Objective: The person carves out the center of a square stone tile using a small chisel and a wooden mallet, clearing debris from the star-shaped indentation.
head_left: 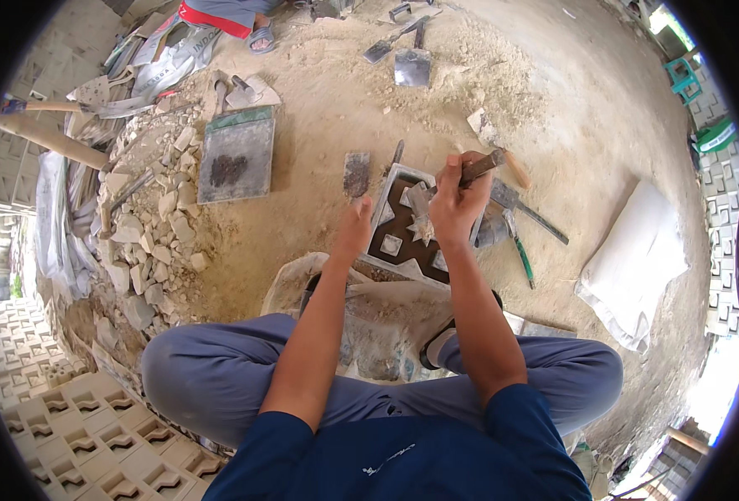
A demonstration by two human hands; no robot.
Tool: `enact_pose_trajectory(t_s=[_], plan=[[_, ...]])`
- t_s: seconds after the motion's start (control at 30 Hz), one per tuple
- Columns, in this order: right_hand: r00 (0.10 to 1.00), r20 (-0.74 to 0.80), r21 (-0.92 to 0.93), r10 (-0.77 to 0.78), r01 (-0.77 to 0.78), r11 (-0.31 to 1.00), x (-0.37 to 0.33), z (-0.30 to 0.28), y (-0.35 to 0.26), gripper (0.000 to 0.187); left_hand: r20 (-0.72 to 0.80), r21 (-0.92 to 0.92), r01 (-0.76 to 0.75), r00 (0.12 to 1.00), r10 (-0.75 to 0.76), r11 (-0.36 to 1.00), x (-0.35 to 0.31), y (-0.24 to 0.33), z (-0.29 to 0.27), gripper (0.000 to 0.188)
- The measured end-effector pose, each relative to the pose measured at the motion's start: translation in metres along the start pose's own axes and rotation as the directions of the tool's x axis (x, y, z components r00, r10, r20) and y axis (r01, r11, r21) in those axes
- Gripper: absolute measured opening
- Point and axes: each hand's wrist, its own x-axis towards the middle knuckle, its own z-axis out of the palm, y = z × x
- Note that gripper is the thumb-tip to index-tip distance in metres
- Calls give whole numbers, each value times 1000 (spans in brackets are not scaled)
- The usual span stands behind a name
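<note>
My right hand [459,200] is closed around the brown wooden handle [481,167] of a hand tool. The tool's greyish end reaches over the mould, and its shape is hard to make out there. Below it lies a rectangular metal-rimmed mould [403,267], with dark hollows, a small square block [391,245] and pale zigzag edges inside. To its left, my left hand [353,230] has its fingers pressed together at the lower end of a small flat rectangular plate [357,171], smeared dark. The undersides of these fingers are hidden.
Pale rubble [156,242] lies at left, beside a grey board [236,163] with a green edge. Flat-bladed tools [413,67] rest on the far ground. A green-handled tool [521,255] and a white sack [636,259] lie at right. Another person's foot [261,39] is at far left.
</note>
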Motion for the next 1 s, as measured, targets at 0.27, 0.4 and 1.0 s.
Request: enact_pose_trajectory(t_s=[0.27, 0.4, 1.0], plan=[[977, 114, 336, 179, -208, 919, 9, -11, 12, 47, -133, 249, -29, 989, 63, 968, -20, -10, 55, 50], [951, 234, 430, 202, -287, 856, 2, 1, 15, 66, -84, 279, -31, 995, 56, 960, -11, -20, 48, 51], [882, 453, 180, 127, -230, 957, -23, 9, 69, 57, 74, 145, 157, 983, -169, 977, 1, -3, 37, 62]])
